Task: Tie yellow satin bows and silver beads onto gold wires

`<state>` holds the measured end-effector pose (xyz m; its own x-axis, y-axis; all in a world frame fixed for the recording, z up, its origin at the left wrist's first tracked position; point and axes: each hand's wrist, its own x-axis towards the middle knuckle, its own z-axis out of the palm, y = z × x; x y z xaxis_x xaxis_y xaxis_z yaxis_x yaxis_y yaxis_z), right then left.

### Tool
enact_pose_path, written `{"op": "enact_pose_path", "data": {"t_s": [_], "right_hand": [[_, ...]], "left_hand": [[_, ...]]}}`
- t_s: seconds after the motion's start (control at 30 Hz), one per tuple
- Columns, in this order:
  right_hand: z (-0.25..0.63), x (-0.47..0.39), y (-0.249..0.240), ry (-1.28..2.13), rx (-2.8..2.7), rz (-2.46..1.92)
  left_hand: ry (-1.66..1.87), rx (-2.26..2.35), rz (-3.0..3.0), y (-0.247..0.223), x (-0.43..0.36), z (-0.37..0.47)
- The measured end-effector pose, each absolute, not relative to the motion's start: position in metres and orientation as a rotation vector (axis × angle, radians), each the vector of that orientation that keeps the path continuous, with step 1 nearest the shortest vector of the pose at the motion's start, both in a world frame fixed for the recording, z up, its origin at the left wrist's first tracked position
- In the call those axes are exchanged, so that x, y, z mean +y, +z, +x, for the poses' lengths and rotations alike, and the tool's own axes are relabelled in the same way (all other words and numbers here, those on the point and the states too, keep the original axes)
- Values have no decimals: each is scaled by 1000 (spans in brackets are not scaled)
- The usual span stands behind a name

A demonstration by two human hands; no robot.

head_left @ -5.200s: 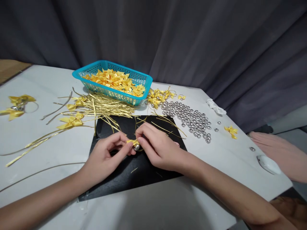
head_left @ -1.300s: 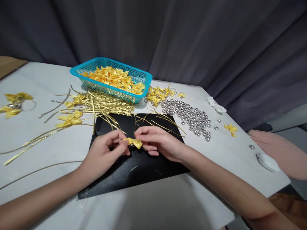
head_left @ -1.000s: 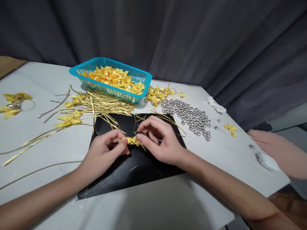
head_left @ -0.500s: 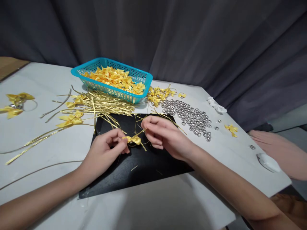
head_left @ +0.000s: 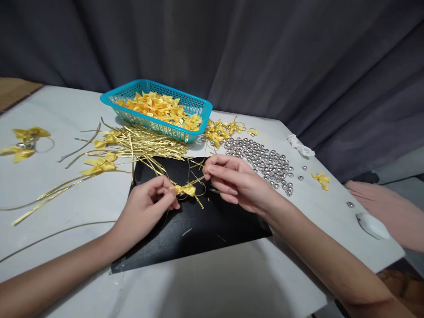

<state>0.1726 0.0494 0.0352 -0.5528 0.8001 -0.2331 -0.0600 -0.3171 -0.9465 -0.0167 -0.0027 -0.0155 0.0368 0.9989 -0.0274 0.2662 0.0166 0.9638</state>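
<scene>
Over the black mat [head_left: 198,234], my left hand [head_left: 157,196] pinches a yellow ribbon bow [head_left: 186,190] between thumb and fingers. Thin gold cord hangs in loops around the bow. My right hand [head_left: 232,179] is closed, its thumb and forefinger gripping a gold cord [head_left: 198,180] that stretches from the bow up to the right. Beneath the right fingers a small shiny thing shows, too hidden to name. Just beyond the hands lies a bundle of gold cords [head_left: 152,143], its ends reaching onto the mat.
A blue basket [head_left: 206,112] of yellow bows stands at the back. Right of it are finished-looking bows [head_left: 217,132] and a pile of small silver bells or beads [head_left: 265,161]. More bows [head_left: 99,164] lie left. A white rounded object [head_left: 372,225] sits near the right edge, beside pink cloth [head_left: 384,212].
My right hand has moved slightly right and away from the bow, and the cord between them looks drawn straighter. My left hand keeps its pinch on the bow.
</scene>
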Motion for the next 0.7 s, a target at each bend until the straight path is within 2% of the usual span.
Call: {"op": "enact_pose_path", "data": {"t_s": [0.1, 0.27, 0.47, 0.57, 0.7], "right_hand": [[173, 50, 36, 1822, -1554, -1079], [176, 47, 33, 1215, -2132, -1107], [177, 39, 40, 843, -2482, -1124], [179, 39, 46, 997, -2544, -1108], [182, 41, 54, 1587, -2275, -940]], "left_hand": [[1016, 1393, 1410, -16, -2, -17], [1003, 1388, 1459, -18, -3, -17], [992, 1372, 1510, -21, -4, -18], [995, 1380, 1525, -20, -5, -18], [997, 1362, 1575, -17, -5, -18]]}}
